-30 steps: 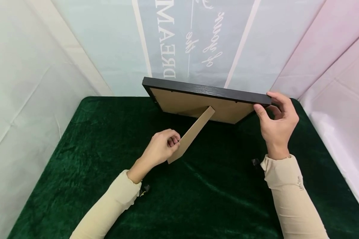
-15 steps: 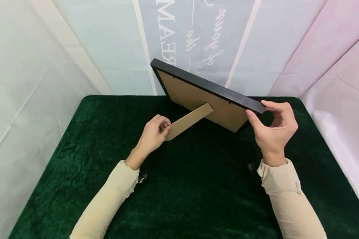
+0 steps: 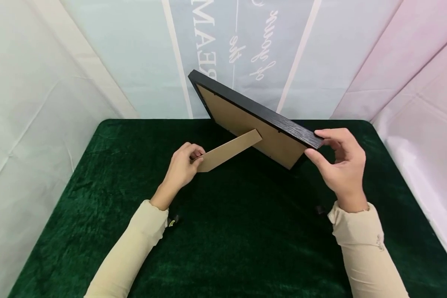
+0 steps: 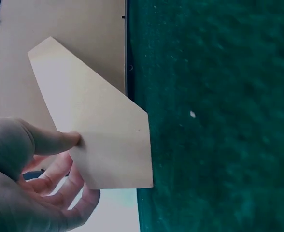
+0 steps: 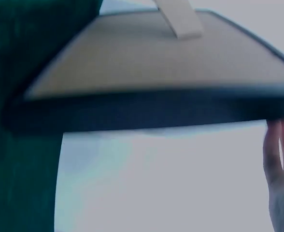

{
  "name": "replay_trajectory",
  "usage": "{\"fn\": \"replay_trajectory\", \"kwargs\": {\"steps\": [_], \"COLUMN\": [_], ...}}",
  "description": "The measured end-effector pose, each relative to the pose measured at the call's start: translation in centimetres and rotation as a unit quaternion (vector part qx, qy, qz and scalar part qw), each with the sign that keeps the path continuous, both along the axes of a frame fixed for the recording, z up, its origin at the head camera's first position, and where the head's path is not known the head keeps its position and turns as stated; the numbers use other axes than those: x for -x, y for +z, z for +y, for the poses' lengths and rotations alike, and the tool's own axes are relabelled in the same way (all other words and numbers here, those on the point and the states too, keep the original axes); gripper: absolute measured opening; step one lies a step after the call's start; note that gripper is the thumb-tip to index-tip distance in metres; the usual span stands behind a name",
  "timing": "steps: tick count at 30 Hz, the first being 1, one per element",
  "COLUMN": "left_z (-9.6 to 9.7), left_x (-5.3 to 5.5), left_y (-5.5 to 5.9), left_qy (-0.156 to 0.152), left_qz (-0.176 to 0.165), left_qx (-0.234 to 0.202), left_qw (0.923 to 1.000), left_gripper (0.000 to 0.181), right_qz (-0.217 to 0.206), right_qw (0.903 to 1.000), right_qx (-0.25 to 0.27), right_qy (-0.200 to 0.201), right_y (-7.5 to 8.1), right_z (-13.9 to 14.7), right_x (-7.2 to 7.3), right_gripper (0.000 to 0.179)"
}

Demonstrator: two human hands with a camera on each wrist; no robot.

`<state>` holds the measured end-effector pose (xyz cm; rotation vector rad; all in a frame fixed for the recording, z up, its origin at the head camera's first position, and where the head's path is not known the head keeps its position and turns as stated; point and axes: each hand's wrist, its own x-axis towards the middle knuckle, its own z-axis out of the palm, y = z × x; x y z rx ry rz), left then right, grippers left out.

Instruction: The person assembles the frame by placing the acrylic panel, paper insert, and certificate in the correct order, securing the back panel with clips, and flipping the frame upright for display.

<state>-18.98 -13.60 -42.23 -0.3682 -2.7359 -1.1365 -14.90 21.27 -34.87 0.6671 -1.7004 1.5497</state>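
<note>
A black-edged picture frame (image 3: 279, 145) stands tilted on the table, its brown back toward me and turned obliquely. From the middle of its back juts a cardboard easel leg (image 3: 229, 153). My left hand (image 3: 182, 163) pinches the outer end of this leg. In the left wrist view the thumb lies on the face of the easel leg (image 4: 103, 130), with the other fingers behind it. Over at the frame's near right top corner, my right hand (image 3: 340, 161) holds the edge between thumb and fingers. The front of the picture frame is hidden.
Dark green velvet cloth (image 3: 223, 240) covers the table. A pale printed backdrop (image 3: 246, 41) with mirrored lettering hangs behind it. White fabric walls stand at the left (image 3: 30, 124) and right.
The picture frame has turned, its left end going back and up and its right end coming nearer. My left hand has shifted left and away with the easel leg; my right hand follows the corner.
</note>
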Motion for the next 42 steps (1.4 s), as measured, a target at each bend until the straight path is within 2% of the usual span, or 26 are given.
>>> {"fn": "replay_trajectory", "kwargs": {"steps": [2, 5, 10, 14, 20, 23, 29, 31, 36, 39, 42], "left_z": [-0.1, -0.2, -0.3, -0.4, -0.8, -1.1, -1.4, -1.5, -1.5, -1.5, -1.5], "left_x": [-0.1, -0.1, -0.1, 0.6, 1.5, 1.7, 2.1, 2.1, 1.8, 1.8, 2.0], "left_y": [0.0, 0.1, 0.3, 0.3, 0.2, 0.0, -0.1, -0.2, -0.4, -0.5, -0.6], "left_qy": [0.002, 0.0, -0.005, -0.007, 0.003, 0.008, 0.031, 0.035, 0.038, 0.041, 0.047], "left_qz": [-0.001, 0.003, 0.011, 0.017, 0.018, 0.019, 0.016, 0.016, 0.016, 0.021, 0.025], "left_qx": [-0.004, -0.011, -0.008, -0.008, -0.01, -0.012, -0.005, -0.007, -0.012, -0.011, -0.008], "left_qw": [1.0, 0.9999, 0.9999, 0.9998, 0.9998, 0.9997, 0.9994, 0.9993, 0.9991, 0.9989, 0.9986], "left_gripper": [0.009, 0.007, 0.005, 0.004, 0.006, 0.006, 0.006, 0.005, 0.005, 0.006, 0.006], "right_qz": [0.006, 0.015, 0.028, 0.038, 0.067, 0.069, 0.052, 0.06, 0.086, 0.093, 0.097], "right_qw": [0.9987, 0.9953, 0.9908, 0.9899, 0.987, 0.9852, 0.9842, 0.9814, 0.9686, 0.9661, 0.9681], "right_qx": [-0.017, -0.017, 0.017, 0.011, -0.04, -0.059, -0.136, -0.141, -0.126, -0.115, -0.099], "right_qy": [0.049, 0.094, 0.131, 0.136, 0.14, 0.145, 0.101, 0.116, 0.197, 0.211, 0.209], "right_y": [0.1, 0.1, 0.2, 0.7, 1.1, 1.0, 0.8, 0.9, 1.2, 1.2, 1.1], "right_z": [0.8, 1.4, 1.4, 0.8, -0.8, -1.5, -2.3, -2.3, -2.1, -2.2, -2.5], "right_x": [0.2, 0.4, 0.2, -0.4, -1.3, -1.9, -3.0, -2.9, -2.3, -2.3, -2.5], "right_gripper": [0.038, 0.041, 0.041, 0.041, 0.038, 0.038, 0.044, 0.042, 0.032, 0.029, 0.027]}}
